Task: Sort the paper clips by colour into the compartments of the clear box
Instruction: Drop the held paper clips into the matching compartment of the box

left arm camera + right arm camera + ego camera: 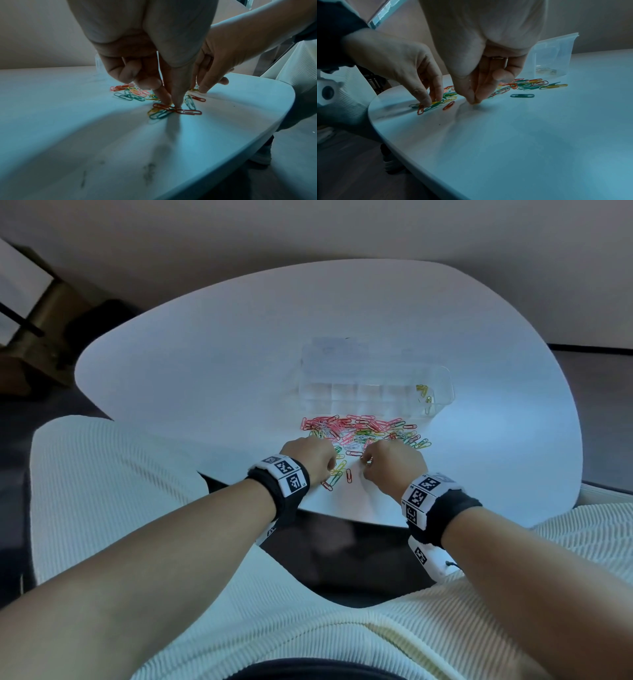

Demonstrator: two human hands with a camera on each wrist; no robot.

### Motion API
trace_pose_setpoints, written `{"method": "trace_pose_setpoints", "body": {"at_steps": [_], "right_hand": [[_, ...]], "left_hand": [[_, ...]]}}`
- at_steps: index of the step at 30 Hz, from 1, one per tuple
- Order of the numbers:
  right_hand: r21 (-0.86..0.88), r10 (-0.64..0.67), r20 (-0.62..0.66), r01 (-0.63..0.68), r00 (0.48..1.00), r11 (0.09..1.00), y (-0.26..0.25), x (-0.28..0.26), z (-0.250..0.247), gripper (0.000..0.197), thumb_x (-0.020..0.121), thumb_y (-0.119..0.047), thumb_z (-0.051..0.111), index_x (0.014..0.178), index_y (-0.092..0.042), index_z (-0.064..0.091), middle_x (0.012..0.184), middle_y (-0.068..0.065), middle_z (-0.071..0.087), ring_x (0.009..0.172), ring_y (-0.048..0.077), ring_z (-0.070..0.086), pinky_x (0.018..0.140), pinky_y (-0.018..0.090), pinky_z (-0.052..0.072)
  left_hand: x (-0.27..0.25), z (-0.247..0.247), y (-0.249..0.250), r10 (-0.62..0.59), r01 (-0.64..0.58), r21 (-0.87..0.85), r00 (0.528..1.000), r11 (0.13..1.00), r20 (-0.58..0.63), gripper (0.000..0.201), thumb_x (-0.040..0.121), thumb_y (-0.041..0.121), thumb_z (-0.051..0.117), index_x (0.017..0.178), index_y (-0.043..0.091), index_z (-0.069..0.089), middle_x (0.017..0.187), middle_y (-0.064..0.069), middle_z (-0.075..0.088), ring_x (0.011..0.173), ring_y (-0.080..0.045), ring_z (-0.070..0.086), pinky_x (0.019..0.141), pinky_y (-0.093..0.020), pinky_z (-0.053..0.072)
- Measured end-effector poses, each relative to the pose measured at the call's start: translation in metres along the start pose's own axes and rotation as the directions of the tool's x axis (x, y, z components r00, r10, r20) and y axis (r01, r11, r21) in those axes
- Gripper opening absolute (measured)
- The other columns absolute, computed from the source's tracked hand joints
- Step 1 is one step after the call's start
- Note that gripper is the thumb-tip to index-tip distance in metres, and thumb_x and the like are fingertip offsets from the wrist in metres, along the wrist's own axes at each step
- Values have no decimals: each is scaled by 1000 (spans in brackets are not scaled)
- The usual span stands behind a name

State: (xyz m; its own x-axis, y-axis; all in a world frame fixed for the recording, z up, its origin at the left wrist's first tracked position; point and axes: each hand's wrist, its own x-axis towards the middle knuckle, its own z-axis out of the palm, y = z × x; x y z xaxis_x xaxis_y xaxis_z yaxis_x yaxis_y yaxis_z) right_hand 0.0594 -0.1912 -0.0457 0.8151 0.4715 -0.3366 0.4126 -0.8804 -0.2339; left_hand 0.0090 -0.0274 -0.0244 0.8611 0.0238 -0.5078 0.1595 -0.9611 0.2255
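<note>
A loose pile of red, pink, green, yellow and white paper clips [359, 429] lies on the white table in front of the clear box [376, 364]. Its rightmost compartment holds a few yellow clips [423, 393]; the other compartments look bare. My left hand [174, 105] has thumb and forefinger tips pressed together on a small heap of red, green and yellow clips [164, 111] near the table's front edge; which clip they pinch is hidden. Beside it, my right hand [473, 102] pinches a small yellowish clip against the table with thumb and forefinger.
The white table [205, 354] is rounded, and its front edge runs just below both wrists. A single green clip [522, 95] lies apart to the right of the right hand. A ribbed cream seat [102, 474] flanks the table on the left.
</note>
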Motion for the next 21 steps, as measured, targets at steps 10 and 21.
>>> {"method": "trace_pose_setpoints", "body": {"at_steps": [10,21], "right_hand": [[475,91,50,-104,995,874,4,1,-17,21,86,-18,58,102,-18,72,83,1,69,72,15,61,62,22,45],[901,125,423,-431,898,45,13,3,-23,26,77,5,29,62,-3,49,66,14,45,52,22,36,45,26,36]], "left_hand": [[0,-3,-4,38,-45,-156,998,987,-49,29,83,13,58,108,24,68,104,2,68,98,-21,62,81,-29,51],[-2,-20,-6,-40,-23,-736,997,677,-69,14,79,5,63,82,14,74,71,1,66,63,-10,61,67,-22,54]]}}
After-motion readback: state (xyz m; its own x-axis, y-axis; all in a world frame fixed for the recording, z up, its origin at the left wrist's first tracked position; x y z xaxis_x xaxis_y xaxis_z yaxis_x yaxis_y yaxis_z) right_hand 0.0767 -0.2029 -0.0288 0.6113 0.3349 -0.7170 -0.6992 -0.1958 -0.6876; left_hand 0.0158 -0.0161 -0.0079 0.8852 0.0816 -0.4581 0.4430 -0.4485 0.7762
